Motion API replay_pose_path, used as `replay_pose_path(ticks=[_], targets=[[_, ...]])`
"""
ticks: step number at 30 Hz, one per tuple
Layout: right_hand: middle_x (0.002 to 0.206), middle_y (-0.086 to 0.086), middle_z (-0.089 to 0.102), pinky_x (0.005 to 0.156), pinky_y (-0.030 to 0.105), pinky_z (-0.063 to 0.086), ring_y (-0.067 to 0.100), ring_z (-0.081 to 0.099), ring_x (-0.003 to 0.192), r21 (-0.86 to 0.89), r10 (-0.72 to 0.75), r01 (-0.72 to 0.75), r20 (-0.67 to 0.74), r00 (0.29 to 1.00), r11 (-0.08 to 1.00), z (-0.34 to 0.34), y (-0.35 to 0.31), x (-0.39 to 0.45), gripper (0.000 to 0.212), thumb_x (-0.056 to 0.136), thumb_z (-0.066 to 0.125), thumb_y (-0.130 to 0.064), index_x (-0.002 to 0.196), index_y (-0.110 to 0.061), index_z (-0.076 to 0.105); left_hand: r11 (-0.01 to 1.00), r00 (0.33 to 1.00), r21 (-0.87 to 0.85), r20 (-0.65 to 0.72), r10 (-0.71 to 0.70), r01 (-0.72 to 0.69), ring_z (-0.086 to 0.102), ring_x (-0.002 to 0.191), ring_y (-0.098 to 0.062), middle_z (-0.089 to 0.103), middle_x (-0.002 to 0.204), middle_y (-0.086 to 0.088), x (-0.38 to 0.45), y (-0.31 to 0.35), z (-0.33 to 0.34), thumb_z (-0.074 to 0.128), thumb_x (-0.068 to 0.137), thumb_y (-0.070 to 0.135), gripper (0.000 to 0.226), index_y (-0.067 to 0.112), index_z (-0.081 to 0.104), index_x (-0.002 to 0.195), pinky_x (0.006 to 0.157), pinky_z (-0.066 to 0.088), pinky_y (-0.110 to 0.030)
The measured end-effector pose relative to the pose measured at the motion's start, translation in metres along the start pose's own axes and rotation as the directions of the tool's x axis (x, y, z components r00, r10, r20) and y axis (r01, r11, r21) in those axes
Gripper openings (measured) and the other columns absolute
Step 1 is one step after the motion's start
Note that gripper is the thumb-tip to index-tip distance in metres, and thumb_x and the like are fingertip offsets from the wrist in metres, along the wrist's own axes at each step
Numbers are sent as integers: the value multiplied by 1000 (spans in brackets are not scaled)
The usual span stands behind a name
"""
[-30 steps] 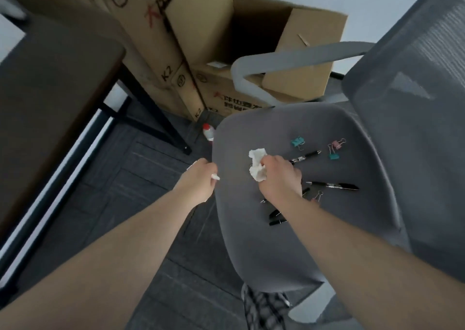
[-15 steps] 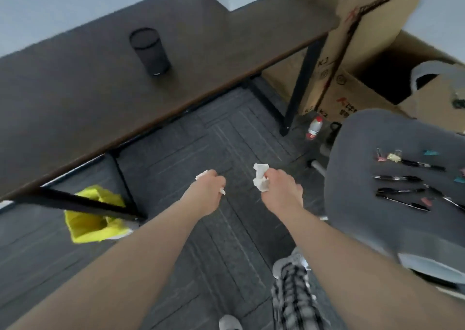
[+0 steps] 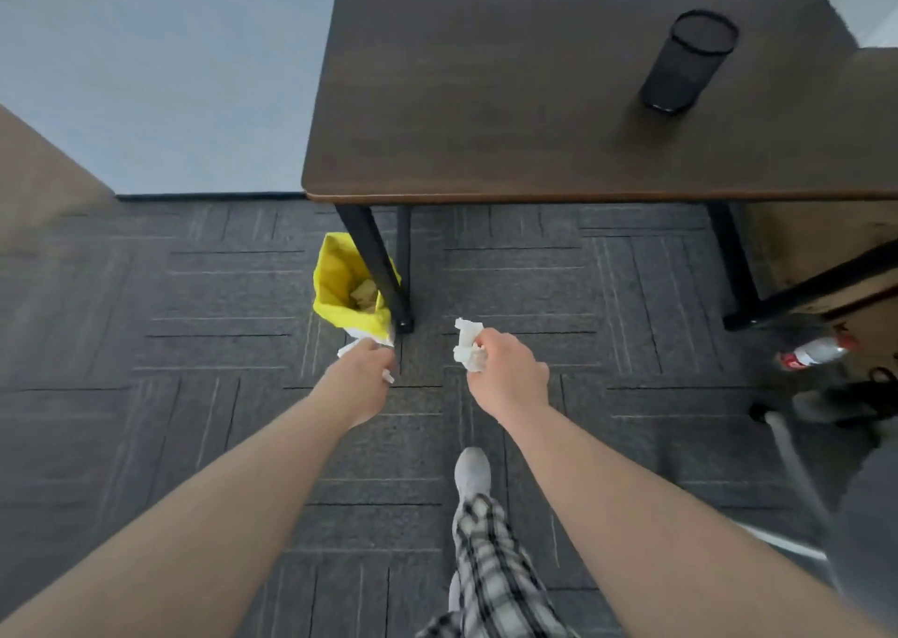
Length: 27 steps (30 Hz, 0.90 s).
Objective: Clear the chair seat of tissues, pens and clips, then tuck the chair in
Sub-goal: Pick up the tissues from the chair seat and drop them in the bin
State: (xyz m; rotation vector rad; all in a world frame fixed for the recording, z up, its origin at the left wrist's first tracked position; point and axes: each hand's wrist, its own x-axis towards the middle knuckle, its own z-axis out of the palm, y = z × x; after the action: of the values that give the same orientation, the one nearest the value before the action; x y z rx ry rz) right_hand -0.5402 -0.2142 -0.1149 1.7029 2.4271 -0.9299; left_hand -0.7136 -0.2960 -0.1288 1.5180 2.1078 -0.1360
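Observation:
My right hand is closed on a crumpled white tissue held over the carpet. My left hand is closed on another white tissue, of which only the ends show. Just beyond the left hand, a bin lined with a yellow bag stands beside the table's front left leg, with some paper inside. Only a grey edge of the chair and part of its base show at the right border. The seat with pens and clips is out of view.
A dark wooden table stands ahead with a black mesh pen cup on it. A plastic bottle lies on the floor at the right. My foot and checked trouser leg are below. A brown surface sits at the far left.
The view has swung left from the chair seat to the table and bin. Both hands, each still holding a tissue, are now close to the yellow-lined bin.

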Motion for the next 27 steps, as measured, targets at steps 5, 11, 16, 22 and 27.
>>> replay_pose_path(ticks=[5, 11, 16, 22, 27], targets=[[107, 3, 58, 84, 42, 40, 27, 56, 103, 5, 17, -18, 131, 991, 1000, 42, -42, 46, 27, 86, 50, -11, 112, -18, 54, 996, 994, -38, 80, -76, 79, 55, 108, -29, 47, 124, -7, 25, -53, -4, 48, 91, 9, 25, 10, 58, 114, 87, 47, -37], [110, 7, 57, 83, 45, 50, 30, 56, 104, -8, -31, 33, 234, 972, 999, 67, -102, 129, 28, 87, 54, -13, 115, -17, 54, 998, 992, -19, 113, -60, 63, 47, 116, -25, 51, 119, -7, 93, -106, -34, 47, 91, 6, 26, 8, 58, 114, 92, 46, -37], [109, 9, 61, 73, 37, 52, 29, 60, 97, -6, -70, 74, 253, 965, 997, 90, -143, 179, 30, 86, 59, -17, 116, -15, 55, 985, 991, -134, 95, -98, 110, 53, 108, -29, 49, 119, -9, 132, -149, -47, 52, 89, 7, 24, 9, 58, 112, 88, 48, -40], [113, 10, 60, 69, 30, 43, 28, 60, 99, -52, -41, 59, 298, 954, 997, 135, -184, 224, 32, 90, 58, -19, 120, -12, 54, 958, 980, -230, 135, -143, 171, 56, 104, -33, 45, 125, -8, 178, -222, -40, 53, 87, 6, 30, 12, 58, 116, 84, 50, -41], [114, 11, 61, 76, 41, 52, 32, 59, 100, -42, 58, -48, 269, 961, 998, 184, -216, 270, 28, 87, 59, -15, 115, -13, 57, 966, 980, -232, 188, -72, 115, 55, 103, -34, 45, 123, -10, 235, -277, -23, 50, 89, 6, 27, 11, 56, 115, 81, 48, -38]])
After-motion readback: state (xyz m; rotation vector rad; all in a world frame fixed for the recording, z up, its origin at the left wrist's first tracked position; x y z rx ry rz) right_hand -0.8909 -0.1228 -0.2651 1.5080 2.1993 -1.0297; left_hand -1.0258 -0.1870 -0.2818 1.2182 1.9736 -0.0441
